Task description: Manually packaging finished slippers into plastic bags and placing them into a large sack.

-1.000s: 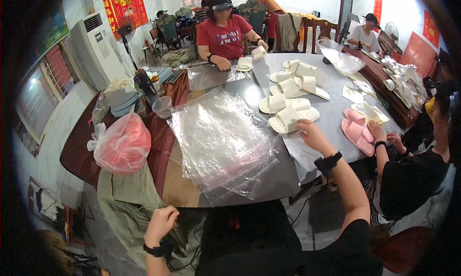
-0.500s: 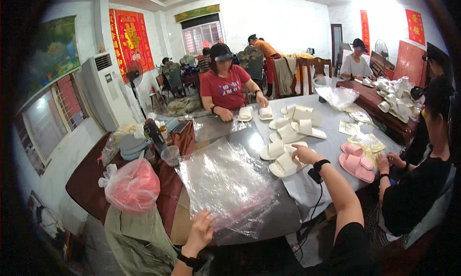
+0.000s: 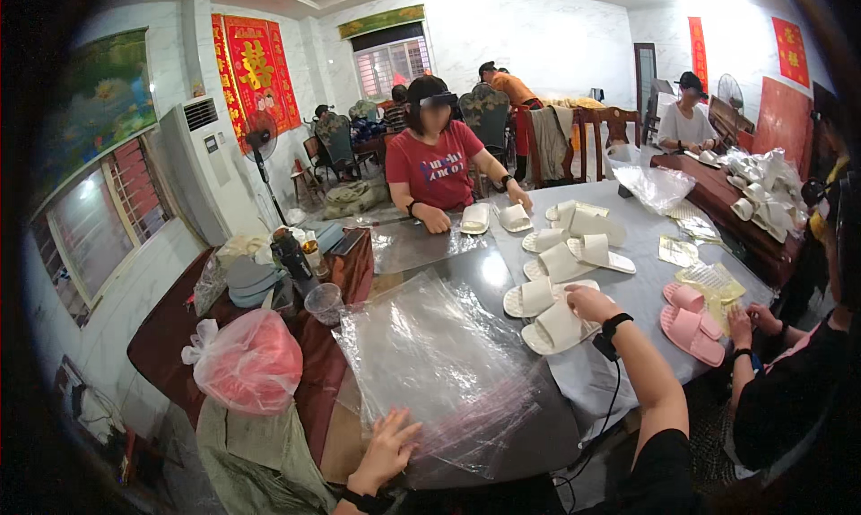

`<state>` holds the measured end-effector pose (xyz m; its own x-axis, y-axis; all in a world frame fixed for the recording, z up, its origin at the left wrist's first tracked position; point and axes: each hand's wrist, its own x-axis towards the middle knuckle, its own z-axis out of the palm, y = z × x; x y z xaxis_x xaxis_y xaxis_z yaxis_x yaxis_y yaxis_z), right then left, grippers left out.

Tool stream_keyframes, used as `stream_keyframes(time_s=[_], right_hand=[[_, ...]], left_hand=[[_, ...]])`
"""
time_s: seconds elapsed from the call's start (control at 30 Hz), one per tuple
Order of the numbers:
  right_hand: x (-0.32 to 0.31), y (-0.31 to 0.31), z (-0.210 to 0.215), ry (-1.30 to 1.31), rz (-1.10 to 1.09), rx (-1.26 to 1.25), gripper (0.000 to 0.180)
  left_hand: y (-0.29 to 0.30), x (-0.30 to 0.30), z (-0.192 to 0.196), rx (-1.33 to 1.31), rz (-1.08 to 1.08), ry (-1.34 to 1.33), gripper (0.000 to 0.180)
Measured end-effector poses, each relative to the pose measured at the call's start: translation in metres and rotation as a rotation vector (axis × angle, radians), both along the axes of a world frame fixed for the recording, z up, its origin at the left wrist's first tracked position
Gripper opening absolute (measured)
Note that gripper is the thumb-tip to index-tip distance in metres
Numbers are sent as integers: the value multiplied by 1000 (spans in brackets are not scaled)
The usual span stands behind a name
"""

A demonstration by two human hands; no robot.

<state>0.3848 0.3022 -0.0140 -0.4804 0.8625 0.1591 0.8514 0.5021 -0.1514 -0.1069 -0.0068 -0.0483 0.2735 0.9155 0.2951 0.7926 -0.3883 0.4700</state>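
While the right hand [image 3: 592, 302] rests at the heel end of a white slipper [image 3: 558, 325] on the desk [image 3: 655, 291], its fingers bent over the near edge of the sole and touching it, the left hand [image 3: 387, 443] lies flat on the lower corner of a stack of clear plastic bags [image 3: 439, 358], fingers spread apart and pressing on the film. The slipper lies directly under and just left of the right fingers, its long axis running from lower left to upper right; whether the fingers actually clamp it cannot be told. A second white slipper [image 3: 536, 294] sits just beyond it, touching or nearly so. The bags lie between the two hands, nearer the left. A pink sack [image 3: 251, 370] stands well to the left, pink slippers [image 3: 691, 322] to the right.
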Motion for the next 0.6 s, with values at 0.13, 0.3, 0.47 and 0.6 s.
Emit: stream_keyframes(time_s=[0.13,0.3,0.47,0.6], right_hand=[[6,-15,-1,241,75,-55,20],[3,-22,11,362,176,-286,38],[14,-4,-23,249,396,-272,40],[8,-18,-19,168,249,-213,41]], left_hand=[[-2,5,-3,-49,11,-18,45],[-9,8,-6,62,48,-20,39],[-9,10,0,104,49,-4,38],[-7,13,0,145,55,-4,35]])
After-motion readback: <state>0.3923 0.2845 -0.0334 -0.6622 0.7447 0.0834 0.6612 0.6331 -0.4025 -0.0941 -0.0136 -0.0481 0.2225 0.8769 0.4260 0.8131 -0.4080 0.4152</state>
